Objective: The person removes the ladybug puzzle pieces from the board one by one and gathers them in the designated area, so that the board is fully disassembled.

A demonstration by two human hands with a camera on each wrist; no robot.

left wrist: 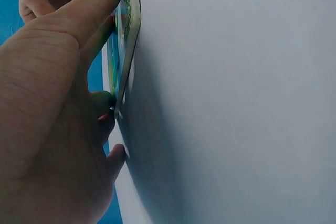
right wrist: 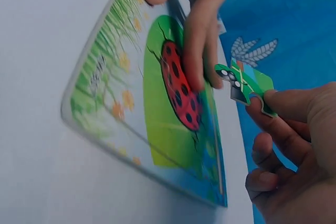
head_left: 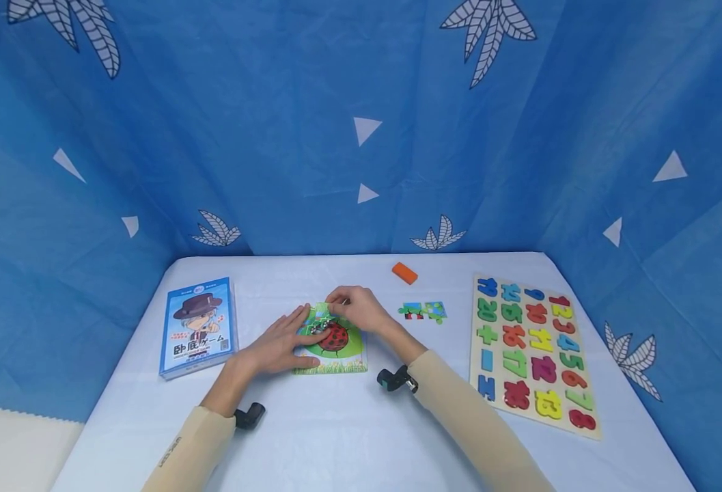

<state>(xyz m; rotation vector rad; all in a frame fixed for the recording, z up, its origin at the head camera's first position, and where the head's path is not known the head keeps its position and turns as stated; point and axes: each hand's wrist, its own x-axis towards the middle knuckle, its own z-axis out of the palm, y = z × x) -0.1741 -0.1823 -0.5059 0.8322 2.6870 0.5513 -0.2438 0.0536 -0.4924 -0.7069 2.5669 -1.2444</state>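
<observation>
r hand [head_left: 361, 309] has its grip clamped on a small green puzzle pc [right wrist: 249, 85], pinched btwn thumb & fingers, held just off the far side of the puzzle board [head_left: 353, 367]. l hand [head_left: 282, 342] rests on the board's left part, grip apart: fingers spread, thumb down near the grassy edge, nothing pinched. the board lies on the bench [head_left: 330, 437], abt mid, w/ a red ladybug [head_left: 334, 336] w/ black spots on its face.

to the right of r hand, 2 loose pcs [head_left: 435, 311] lie side by side; can't tell if they touch. an orange block [head_left: 405, 273] is behind them, nr the back edge. far right: number board [head_left: 499, 355] w/ 4 columns of colored nos. & signs. far left: blue box [head_left: 197, 335] w/ a cartoon fig. in a hat. blue curtain [head_left: 299, 150] w/ white leaves & triangles hangs behind. both sleeves [head_left: 453, 403] beige.
</observation>
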